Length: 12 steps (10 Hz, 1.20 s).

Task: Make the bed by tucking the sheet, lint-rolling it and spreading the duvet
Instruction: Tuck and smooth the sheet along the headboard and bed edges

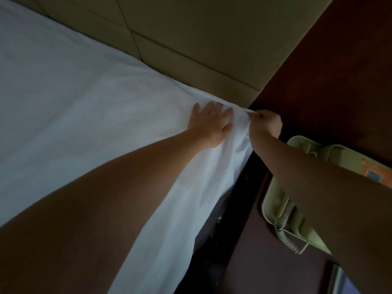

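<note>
A white sheet (74,98) covers the mattress, running right up to the foot of the headboard (201,35) and lying mostly smooth. It is bunched into small folds only where the headboard ends. From that end its side edge hangs loose over the side of the mattress and away from the headboard, not tucked.

The headboard itself is padded, in dull beige panels divided by straight seams. It stands along the top edge of the sheet.

Past the end of the headboard is a dark wooden bedside table (250,262), with a narrow dark gap between it and the hanging sheet.

A pale green telephone (275,198) sits on that table, out from the headboard's end and partly hidden by the right forearm.

The left hand (212,124) lies palm down on the sheet just below the headboard's end. Its fingers are straight and spread, pressing the cloth flat, with the fingertips close to the headboard's lower edge.

The right hand (267,122) is just beyond the headboard's end, beside the left hand. Its fingers are curled in, pinching the bunched corner of the sheet and drawing it taut toward the table side.

Smallest is the phone's coiled cord (286,234) — it trails across the telephone on the side farthest from the headboard.
</note>
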Motion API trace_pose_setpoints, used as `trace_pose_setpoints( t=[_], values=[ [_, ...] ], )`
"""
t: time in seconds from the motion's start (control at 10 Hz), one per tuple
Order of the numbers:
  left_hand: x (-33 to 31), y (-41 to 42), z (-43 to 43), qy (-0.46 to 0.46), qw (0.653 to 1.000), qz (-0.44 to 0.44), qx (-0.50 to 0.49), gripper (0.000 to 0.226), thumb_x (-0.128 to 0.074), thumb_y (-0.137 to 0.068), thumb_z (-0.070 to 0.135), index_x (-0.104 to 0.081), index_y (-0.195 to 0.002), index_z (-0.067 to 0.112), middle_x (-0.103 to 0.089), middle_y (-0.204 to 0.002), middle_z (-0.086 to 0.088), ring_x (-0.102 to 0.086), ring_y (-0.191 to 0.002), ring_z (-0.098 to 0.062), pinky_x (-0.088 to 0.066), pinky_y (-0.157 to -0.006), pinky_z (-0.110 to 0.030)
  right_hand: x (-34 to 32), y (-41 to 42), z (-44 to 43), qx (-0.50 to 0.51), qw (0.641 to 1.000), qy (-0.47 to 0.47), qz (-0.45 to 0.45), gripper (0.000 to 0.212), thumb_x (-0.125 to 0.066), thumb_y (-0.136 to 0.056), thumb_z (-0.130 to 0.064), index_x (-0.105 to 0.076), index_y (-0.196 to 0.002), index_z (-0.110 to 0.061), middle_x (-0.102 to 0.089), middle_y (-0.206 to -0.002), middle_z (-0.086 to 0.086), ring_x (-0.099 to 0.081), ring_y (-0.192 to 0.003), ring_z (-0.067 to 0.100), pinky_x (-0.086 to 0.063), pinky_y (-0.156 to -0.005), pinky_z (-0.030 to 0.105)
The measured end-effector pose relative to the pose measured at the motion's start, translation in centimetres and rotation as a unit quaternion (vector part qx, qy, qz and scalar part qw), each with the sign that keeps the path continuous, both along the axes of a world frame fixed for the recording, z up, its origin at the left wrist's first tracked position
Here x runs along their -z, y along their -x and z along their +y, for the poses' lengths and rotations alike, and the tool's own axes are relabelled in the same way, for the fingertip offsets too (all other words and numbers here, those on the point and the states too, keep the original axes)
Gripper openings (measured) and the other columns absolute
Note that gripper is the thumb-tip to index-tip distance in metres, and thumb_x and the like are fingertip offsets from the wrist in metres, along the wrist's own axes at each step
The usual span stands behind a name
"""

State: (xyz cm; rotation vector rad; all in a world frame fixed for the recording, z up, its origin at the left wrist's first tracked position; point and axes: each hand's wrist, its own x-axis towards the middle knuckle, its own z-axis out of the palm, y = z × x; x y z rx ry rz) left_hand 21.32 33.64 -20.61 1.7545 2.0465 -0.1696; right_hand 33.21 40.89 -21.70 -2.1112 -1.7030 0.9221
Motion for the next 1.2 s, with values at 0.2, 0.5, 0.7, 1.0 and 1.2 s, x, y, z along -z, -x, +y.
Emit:
trace_pose_setpoints(
  t=[0.2, 0.5, 0.7, 1.0, 1.2],
  values=[
    [1.0, -0.9, 1.4, -0.003, 0.997, 0.072, -0.005, 0.056, -0.028, -0.098, 0.044, -0.018, -0.149, 0.025, -0.015, -0.157, -0.004, -0.013, -0.145, -0.024, -0.006, -0.116, -0.048, 0.2, -0.5, -4.8, -0.099, 0.984, -0.147, 0.031, 0.031, -0.045, -0.092, -0.008, -0.057, -0.121, -0.004, -0.054, -0.126, 0.017, -0.05, -0.115, 0.033, -0.04, -0.094, 0.041],
    [0.6, 0.6, 1.1, -0.012, 0.997, 0.057, 0.04, 0.052, -0.023, -0.099, 0.041, -0.016, -0.149, 0.027, -0.016, -0.156, 0.0, -0.014, -0.145, -0.021, -0.01, -0.114, -0.051, 2.6, 2.0, -3.3, -0.189, 0.97, 0.112, 0.104, 0.072, -0.014, -0.082, -0.05, -0.043, -0.128, -0.003, -0.051, -0.12, 0.011, -0.05, -0.113, 0.026, -0.035, -0.103, 0.051],
    [0.6, 1.2, 2.8, 0.026, 0.999, 0.025, 0.035, 0.055, -0.03, -0.095, 0.05, -0.027, -0.145, 0.03, -0.027, -0.152, 0.004, -0.021, -0.142, -0.017, -0.004, -0.114, -0.055, 3.2, 1.0, -1.1, -0.188, 0.958, 0.168, 0.139, 0.042, -0.028, -0.103, -0.025, -0.038, -0.137, -0.004, -0.046, -0.134, 0.014, -0.042, -0.127, 0.029, -0.031, -0.089, 0.025],
    [1.8, 4.2, 0.4, -0.069, 0.987, 0.041, -0.139, 0.049, -0.028, -0.097, 0.038, -0.031, -0.143, 0.023, -0.03, -0.153, 0.004, -0.024, -0.141, -0.01, -0.008, -0.114, -0.049, 3.3, 2.0, -2.9, -0.123, 0.976, 0.166, 0.075, 0.073, -0.041, -0.091, -0.057, -0.021, -0.148, -0.015, -0.032, -0.15, 0.011, -0.035, -0.134, 0.034, -0.031, -0.11, 0.04],
    [0.8, 4.5, 1.5, 0.003, 0.991, 0.039, -0.13, 0.054, -0.025, -0.097, 0.043, -0.028, -0.145, 0.021, -0.026, -0.154, 0.002, -0.023, -0.142, -0.016, -0.005, -0.114, -0.052, 2.6, 1.3, -2.0, -0.142, 0.966, 0.199, 0.084, 0.063, -0.036, -0.098, -0.047, -0.02, -0.149, -0.013, -0.033, -0.15, 0.012, -0.037, -0.134, 0.031, -0.033, -0.104, 0.032]
  ],
)
